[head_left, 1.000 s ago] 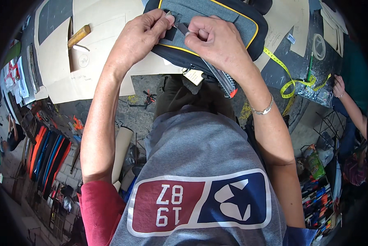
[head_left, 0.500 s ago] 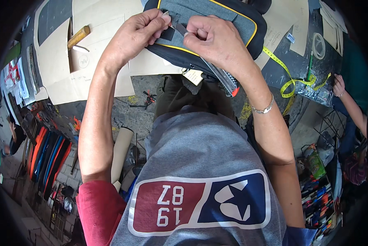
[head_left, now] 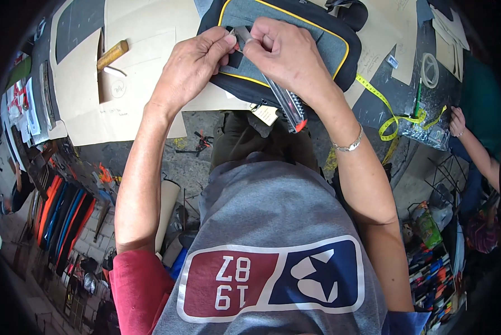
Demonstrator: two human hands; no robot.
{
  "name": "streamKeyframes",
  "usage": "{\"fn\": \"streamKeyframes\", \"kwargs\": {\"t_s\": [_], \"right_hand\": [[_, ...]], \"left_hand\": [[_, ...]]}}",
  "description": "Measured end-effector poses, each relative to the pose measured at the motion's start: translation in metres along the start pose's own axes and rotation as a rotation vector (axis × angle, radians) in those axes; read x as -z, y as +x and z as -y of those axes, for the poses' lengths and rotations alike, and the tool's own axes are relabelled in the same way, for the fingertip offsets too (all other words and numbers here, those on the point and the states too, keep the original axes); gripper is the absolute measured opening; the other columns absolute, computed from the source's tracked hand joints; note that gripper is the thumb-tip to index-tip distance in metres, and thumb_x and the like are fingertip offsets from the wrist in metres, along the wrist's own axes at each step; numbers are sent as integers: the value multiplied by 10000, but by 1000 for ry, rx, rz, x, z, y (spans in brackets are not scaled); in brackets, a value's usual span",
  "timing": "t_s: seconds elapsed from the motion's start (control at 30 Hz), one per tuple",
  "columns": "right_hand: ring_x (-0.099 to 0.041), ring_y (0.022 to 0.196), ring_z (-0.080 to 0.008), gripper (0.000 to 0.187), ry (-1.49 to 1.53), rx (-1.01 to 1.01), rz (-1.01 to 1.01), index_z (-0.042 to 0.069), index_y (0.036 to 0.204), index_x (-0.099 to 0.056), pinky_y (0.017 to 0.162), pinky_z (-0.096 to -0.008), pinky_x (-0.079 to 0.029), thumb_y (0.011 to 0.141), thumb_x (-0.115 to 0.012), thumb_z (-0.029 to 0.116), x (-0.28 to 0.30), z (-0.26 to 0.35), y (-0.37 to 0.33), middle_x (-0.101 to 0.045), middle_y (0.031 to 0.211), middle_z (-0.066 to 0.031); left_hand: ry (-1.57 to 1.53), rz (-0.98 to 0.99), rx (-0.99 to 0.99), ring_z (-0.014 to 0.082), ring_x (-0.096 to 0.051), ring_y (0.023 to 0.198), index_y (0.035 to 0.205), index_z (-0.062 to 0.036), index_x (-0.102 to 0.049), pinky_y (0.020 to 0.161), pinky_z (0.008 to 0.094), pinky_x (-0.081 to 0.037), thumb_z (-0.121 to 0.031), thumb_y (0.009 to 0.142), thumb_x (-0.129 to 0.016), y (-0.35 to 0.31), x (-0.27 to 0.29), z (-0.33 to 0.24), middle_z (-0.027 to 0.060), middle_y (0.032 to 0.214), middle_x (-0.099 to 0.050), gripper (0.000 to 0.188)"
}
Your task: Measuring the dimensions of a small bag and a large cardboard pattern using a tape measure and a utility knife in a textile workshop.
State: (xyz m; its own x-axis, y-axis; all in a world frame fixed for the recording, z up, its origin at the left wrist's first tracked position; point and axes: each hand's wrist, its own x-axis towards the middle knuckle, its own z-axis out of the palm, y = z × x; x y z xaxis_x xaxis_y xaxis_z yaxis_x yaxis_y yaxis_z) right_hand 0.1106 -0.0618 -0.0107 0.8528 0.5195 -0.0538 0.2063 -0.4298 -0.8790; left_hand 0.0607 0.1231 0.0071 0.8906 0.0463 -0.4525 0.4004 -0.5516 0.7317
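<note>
Head view, only one available. Both hands meet over the upper left part of a dark bag (head_left: 330,51) with a grey panel and yellow piping; the bag lies on the tabletop (head_left: 366,109), straight ahead of the person.

Left hand (head_left: 192,68): thumb and forefinger pinched together on a small pale bit (head_left: 232,32), just above a dark patch of the panel. Thread or fabric: too small to tell.

Right hand (head_left: 288,60): fingers curled, thumb and forefinger pinching the blade end of a utility knife (head_left: 284,100). Long axis of knife slants from upper left, at the left fingertips, to lower right, passing under the palm; red butt end points back toward the person's body. Key relation: blade end sits just right of the left pinch, nearly touching; whether it makes contact, cannot tell. Right hand is the nearer to the knife, left to the pale bit.

Edges and room: near rim of bag overlaps the tabletop edge; knife butt reaches past it, beside a hanging tag (head_left: 265,115). Left of the bag, flat card sheets (head_left: 144,53) leave low open room, with a wooden handle (head_left: 112,54) farther off. Right side: yellow tape measure (head_left: 368,84) begins just beside the bag; a co-worker's hand (head_left: 457,121) rests well apart at the far right edge.
</note>
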Motion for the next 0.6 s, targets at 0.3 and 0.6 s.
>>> {"fn": "streamKeyframes", "kwargs": {"t_s": [0.3, 0.6], "right_hand": [[-479, 538, -155, 218, -5, -24, 19, 15, 796, -569, 570, -322, -446, 828, -685, 196, -1, 2, 0, -515, 590, -83], [-467, 522, -134, 217, 8, -28, 18, 12, 783, -561, 552, -309, -432, 834, -682, 185, -1, 3, 0, -500, 574, -78]], "left_hand": [[2, -56, -48, 141, -566, 629, 997, -55, -659, 623, 299, -487, -365, 1025, -540, -2, -6, 8, 44, 706, -613, 334], [65, -98, -101, 210, -591, 638, 998, -74, -659, 643, 346, -490, -366, 1027, -536, -3, -10, 10, 93, 712, -623, 318]]}}
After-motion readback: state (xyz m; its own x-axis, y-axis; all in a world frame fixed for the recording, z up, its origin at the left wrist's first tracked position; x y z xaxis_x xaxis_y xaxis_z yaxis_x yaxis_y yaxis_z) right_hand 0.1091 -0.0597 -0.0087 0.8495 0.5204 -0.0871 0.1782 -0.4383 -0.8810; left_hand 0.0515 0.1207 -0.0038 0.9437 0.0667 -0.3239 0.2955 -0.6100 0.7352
